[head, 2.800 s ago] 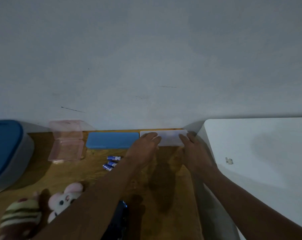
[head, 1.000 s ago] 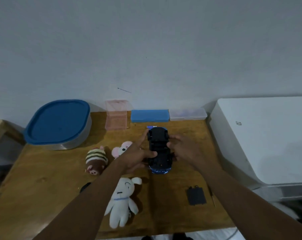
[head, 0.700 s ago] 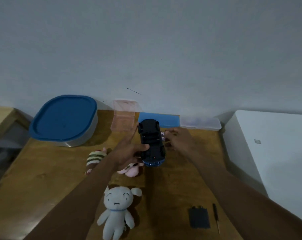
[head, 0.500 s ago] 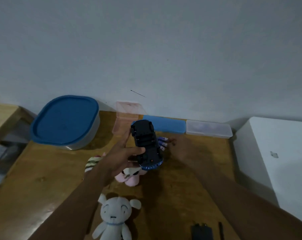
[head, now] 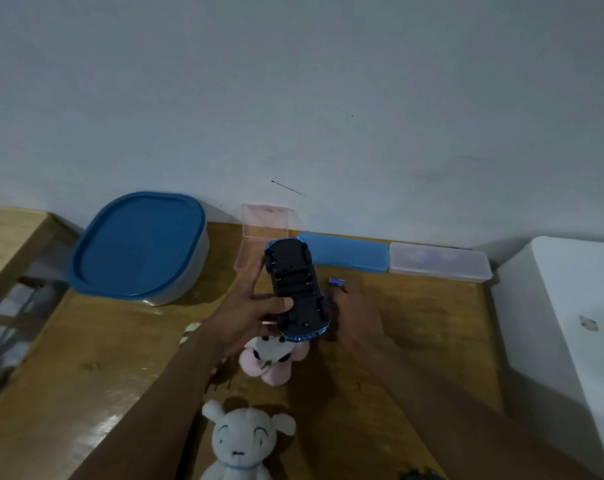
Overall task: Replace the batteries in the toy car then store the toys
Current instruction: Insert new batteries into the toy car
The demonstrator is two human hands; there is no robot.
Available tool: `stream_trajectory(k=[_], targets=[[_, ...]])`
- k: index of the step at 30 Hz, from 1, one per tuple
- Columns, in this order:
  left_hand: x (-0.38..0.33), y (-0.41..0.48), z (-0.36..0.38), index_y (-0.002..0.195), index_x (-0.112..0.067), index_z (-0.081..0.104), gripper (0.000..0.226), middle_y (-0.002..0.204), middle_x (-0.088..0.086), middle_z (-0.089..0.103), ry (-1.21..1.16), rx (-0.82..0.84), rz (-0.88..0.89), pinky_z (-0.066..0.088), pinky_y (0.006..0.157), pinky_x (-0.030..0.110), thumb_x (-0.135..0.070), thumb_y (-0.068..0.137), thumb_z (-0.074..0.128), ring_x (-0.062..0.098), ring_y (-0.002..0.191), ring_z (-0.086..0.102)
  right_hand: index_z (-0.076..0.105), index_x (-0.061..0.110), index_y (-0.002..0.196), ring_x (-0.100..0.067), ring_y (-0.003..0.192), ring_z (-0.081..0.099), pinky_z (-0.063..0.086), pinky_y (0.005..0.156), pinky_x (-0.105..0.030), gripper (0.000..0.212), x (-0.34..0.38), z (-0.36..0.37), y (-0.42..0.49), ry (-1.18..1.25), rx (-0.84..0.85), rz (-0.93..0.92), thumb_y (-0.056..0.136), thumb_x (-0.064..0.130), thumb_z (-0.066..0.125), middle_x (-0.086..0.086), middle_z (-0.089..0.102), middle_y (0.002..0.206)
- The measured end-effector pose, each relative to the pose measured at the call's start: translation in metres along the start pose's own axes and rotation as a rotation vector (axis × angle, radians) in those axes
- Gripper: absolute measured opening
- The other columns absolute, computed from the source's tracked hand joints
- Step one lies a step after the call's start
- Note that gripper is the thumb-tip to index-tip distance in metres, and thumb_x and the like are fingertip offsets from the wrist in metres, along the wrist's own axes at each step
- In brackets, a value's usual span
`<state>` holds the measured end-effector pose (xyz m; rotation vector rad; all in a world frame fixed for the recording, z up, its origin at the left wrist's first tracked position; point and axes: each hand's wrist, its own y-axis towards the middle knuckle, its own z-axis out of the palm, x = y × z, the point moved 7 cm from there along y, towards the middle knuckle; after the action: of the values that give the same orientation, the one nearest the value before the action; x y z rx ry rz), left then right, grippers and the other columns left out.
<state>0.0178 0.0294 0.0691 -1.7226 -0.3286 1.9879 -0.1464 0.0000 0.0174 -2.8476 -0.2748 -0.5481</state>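
Observation:
My left hand (head: 250, 315) grips a blue toy car (head: 295, 289) held upside down above the wooden table (head: 120, 358), its black underside and open battery bay facing up. My right hand (head: 357, 315) rests on the table just right of the car, its fingers pinched on a small blue battery (head: 337, 282). A pink plush (head: 274, 356) lies under the car. A white plush (head: 241, 445) lies nearer to me. A striped plush is mostly hidden behind my left forearm.
A large tub with a blue lid (head: 139, 245) stands at the back left. Against the wall are an open pink case (head: 264, 230), a blue case (head: 349, 252) and a clear case (head: 439, 266). A white appliance (head: 577, 323) borders the table's right edge.
My left hand lifted the overturned car off the table and tilted it. My right hand left the car, reached to the batteries beside it and closed its fingers on one.

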Motion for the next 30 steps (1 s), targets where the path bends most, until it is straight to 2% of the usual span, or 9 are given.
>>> stream_trajectory(k=[8,11,13,15,19,21,24,27,30], targets=[[0.004,-0.011,-0.017,0.130,-0.058,0.040,0.084,0.117,0.020,0.068,-0.016,0.027,-0.003,0.049,0.091,0.063,0.006,0.083,0.066,0.041,0.106,0.066,0.051,0.016,0.128,-0.022,0.106,0.058,0.052,0.087,-0.035,0.036,0.002,0.005,-0.011,-0.003,-0.065,0.081,0.092,0.019,0.058,-0.007,0.059,0.124],[0.000,-0.019,-0.017,0.129,-0.060,0.041,0.086,0.120,0.022,0.066,0.000,0.097,0.024,0.049,0.092,0.063,0.005,0.080,0.068,0.043,0.109,0.064,0.062,0.015,0.118,-0.015,0.095,0.059,0.047,0.077,-0.024,0.027,-0.001,-0.015,-0.027,0.194,-0.143,0.205,0.092,0.019,0.059,-0.004,0.065,0.113],[-0.004,-0.023,-0.012,0.130,-0.058,0.042,0.086,0.120,0.023,0.066,0.029,0.129,0.041,0.051,0.090,0.060,0.008,0.081,0.066,0.042,0.109,0.064,0.067,0.014,0.111,-0.015,0.096,0.061,0.043,0.077,-0.019,0.023,-0.005,-0.034,-0.041,0.343,-0.180,0.300,0.089,0.015,0.064,-0.003,0.067,0.109],[-0.005,-0.025,-0.005,0.139,-0.052,0.035,0.089,0.118,0.023,0.066,0.047,0.147,0.041,0.052,0.089,0.059,0.011,0.083,0.063,0.042,0.108,0.065,0.068,0.015,0.106,-0.014,0.094,0.063,0.044,0.072,-0.015,0.020,-0.013,-0.058,-0.058,0.563,-0.266,0.382,0.086,0.013,0.068,0.000,0.068,0.101],[-0.002,-0.023,0.012,0.144,-0.049,0.027,0.090,0.115,0.022,0.068,0.095,0.199,0.054,0.052,0.089,0.059,0.010,0.085,0.062,0.044,0.105,0.065,0.072,0.010,0.094,-0.008,0.073,0.065,0.050,0.061,-0.015,0.016,-0.022,-0.090,-0.088,1.000,-0.451,0.505,0.080,0.016,0.075,0.000,0.073,0.088],[0.000,-0.024,0.021,0.145,-0.048,0.026,0.090,0.113,0.021,0.069,0.104,0.217,0.061,0.055,0.085,0.056,0.009,0.086,0.062,0.042,0.103,0.067,0.072,0.005,0.098,-0.011,0.073,0.066,0.055,0.062,-0.016,0.017,-0.018,-0.096,-0.097,1.203,-0.502,0.522,0.083,0.013,0.073,-0.006,0.073,0.088],[0.002,-0.028,0.031,0.146,-0.048,0.023,0.090,0.112,0.016,0.071,0.089,0.223,0.071,0.056,0.083,0.051,0.007,0.087,0.061,0.037,0.101,0.069,0.068,-0.001,0.103,-0.021,0.086,0.070,0.059,0.073,-0.022,0.020,-0.009,-0.103,-0.105,1.477,-0.560,0.497,0.084,0.006,0.070,-0.014,0.072,0.096],[0.003,-0.028,0.039,0.147,-0.048,0.022,0.091,0.110,0.015,0.072,0.067,0.201,0.077,0.055,0.085,0.053,0.008,0.087,0.061,0.037,0.098,0.070,0.070,0.000,0.092,-0.019,0.076,0.072,0.059,0.070,-0.024,0.013,0.001,-0.111,-0.106,1.427,-0.630,0.440,0.080,0.005,0.074,-0.013,0.073,0.087],[0.004,-0.030,0.047,0.147,-0.049,0.021,0.093,0.116,0.018,0.069,0.033,0.187,0.081,0.054,0.087,0.056,0.008,0.087,0.062,0.038,0.100,0.069,0.071,0.008,0.081,-0.017,0.072,0.073,0.060,0.069,-0.028,0.005,0.011,-0.110,-0.099,1.212,-0.634,0.379,0.080,0.011,0.075,-0.006,0.073,0.077]])
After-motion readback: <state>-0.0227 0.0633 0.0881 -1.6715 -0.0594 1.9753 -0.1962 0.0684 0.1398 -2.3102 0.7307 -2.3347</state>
